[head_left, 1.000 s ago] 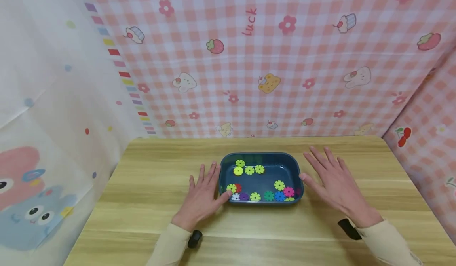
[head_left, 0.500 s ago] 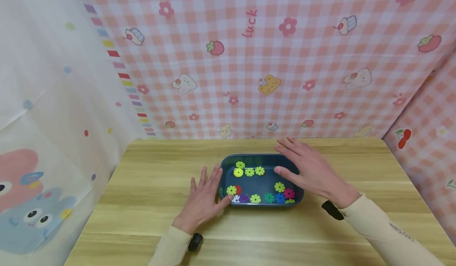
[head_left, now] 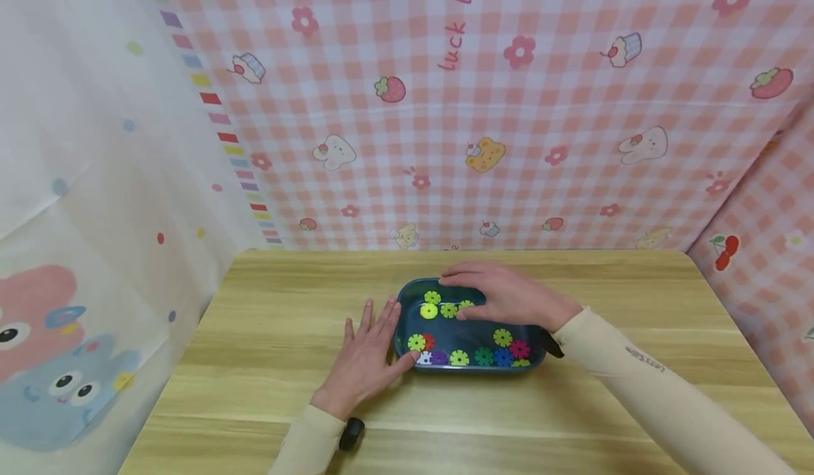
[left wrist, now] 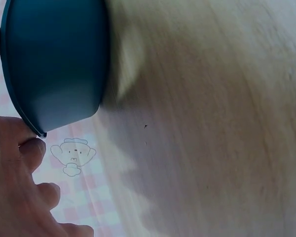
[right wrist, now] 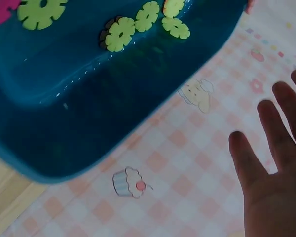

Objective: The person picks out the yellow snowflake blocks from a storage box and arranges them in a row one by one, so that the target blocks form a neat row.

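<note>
Head view has pink checked cloth filling most of the background, with a wood-grain table in front of it. Beige sleeves reach in from both sides. Toward the back of the table sits a dark blue tray, flat on its base. Right hand hovers over the tray's far side, palm down; its grip is loose, fingers stretched out, not holding anything. Left hand is up against the tray's left end, fingers straight and spread, fingertips and thumb at the rim, so that grip isn't closed round anything either.

Little stuff: notched plastic discs, all inside the tray. Yellow-green discs cluster at the far left, one partly hidden by the right thumb. Along the near side there's a white disc, purple disc, green disc, blue disc and pink disc, plus more yellow-green ones. Some overlap, like the red disc poking out beside a yellow-green one.
</note>
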Motion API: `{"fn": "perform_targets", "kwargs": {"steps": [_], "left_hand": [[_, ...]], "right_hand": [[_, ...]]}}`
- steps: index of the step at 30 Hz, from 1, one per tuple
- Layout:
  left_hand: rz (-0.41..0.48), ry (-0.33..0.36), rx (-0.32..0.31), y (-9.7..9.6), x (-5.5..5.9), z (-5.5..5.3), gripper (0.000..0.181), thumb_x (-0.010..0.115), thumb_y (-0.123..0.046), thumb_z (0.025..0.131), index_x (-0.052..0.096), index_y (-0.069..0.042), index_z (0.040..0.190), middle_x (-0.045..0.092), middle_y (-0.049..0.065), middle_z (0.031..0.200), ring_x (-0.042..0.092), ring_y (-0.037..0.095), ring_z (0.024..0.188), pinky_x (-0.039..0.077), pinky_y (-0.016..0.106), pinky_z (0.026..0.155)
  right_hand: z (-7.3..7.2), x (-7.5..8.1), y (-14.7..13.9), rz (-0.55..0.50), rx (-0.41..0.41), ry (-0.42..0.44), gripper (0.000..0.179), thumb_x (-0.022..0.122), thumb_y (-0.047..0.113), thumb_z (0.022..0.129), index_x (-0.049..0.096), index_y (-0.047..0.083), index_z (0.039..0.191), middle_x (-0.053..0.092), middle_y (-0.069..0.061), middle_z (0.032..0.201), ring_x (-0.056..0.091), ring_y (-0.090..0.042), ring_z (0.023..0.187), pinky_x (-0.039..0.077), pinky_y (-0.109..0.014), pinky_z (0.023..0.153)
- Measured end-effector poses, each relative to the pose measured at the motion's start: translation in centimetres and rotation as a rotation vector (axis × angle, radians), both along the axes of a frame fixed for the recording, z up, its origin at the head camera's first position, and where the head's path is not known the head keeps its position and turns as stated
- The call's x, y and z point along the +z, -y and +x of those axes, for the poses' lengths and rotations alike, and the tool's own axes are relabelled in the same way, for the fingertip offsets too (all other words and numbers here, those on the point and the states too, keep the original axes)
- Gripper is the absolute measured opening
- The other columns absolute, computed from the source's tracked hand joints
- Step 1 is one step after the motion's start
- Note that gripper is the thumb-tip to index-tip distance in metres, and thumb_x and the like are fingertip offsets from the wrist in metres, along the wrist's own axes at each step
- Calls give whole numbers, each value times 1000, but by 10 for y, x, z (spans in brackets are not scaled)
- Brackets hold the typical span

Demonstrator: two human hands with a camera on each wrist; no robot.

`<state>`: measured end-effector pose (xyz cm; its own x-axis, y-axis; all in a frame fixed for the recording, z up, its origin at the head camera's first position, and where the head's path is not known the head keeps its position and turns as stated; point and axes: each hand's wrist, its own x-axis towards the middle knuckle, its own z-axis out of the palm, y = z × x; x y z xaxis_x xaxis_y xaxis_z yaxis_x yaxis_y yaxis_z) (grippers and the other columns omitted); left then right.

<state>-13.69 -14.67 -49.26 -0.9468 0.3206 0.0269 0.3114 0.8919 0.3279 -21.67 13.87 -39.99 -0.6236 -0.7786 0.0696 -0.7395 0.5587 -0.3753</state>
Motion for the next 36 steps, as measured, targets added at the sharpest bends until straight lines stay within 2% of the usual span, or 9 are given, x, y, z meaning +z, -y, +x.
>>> {"fn": "perform_targets", "kwargs": {"steps": [6, 14, 22, 26, 32, 36], "left_hand": [[1, 1, -4, 0, 0, 2, 92, 48, -69, 98, 24, -11, 166, 18, 5, 172, 6, 40, 158, 15, 71, 120], [-2, 17, -9, 0, 0, 1, 95, 43, -74, 98, 23, -12, 166, 16, 4, 173, 7, 40, 158, 16, 70, 120], [5, 34, -6, 1, 0, 2, 94, 46, -71, 98, 21, -12, 166, 15, 3, 173, 4, 38, 158, 15, 70, 120], [18, 37, -5, 1, -1, 3, 94, 49, -70, 98, 22, -11, 166, 17, 4, 173, 5, 39, 158, 15, 71, 120], [22, 46, -8, 1, -3, 3, 93, 50, -68, 99, 21, -10, 166, 17, 5, 173, 5, 39, 158, 15, 70, 120], [22, 48, -7, 1, -2, 1, 93, 50, -68, 99, 21, -11, 166, 17, 4, 173, 4, 37, 159, 14, 69, 121]], "right_hand": [[-17, -19, 18, 23, 28, 94, 51, 76, 30, 96, 64, 12, 142, 59, -9, 148, 52, -31, 139, 42, -51, 114], [-32, -46, 37, -20, 66, 207, 44, 77, 21, 96, 68, 7, 137, 68, -4, 136, 61, -25, 129, 49, -47, 108], [-38, -68, 43, -54, 8, 359, 44, 74, 16, 97, 66, 7, 139, 66, -8, 138, 62, -30, 126, 52, -48, 104], [-38, -76, 46, -38, -9, 360, 45, 74, 17, 98, 65, 8, 140, 67, -7, 137, 64, -25, 121, 54, -44, 102], [-36, -83, 51, -3, -10, 286, 41, 75, 17, 97, 69, 8, 136, 70, -5, 130, 64, -15, 108, 55, -38, 98], [-35, -85, 52, -8, 8, 245, 36, 77, 15, 95, 72, 8, 130, 70, -3, 125, 63, -15, 103, 55, -39, 98]]}}
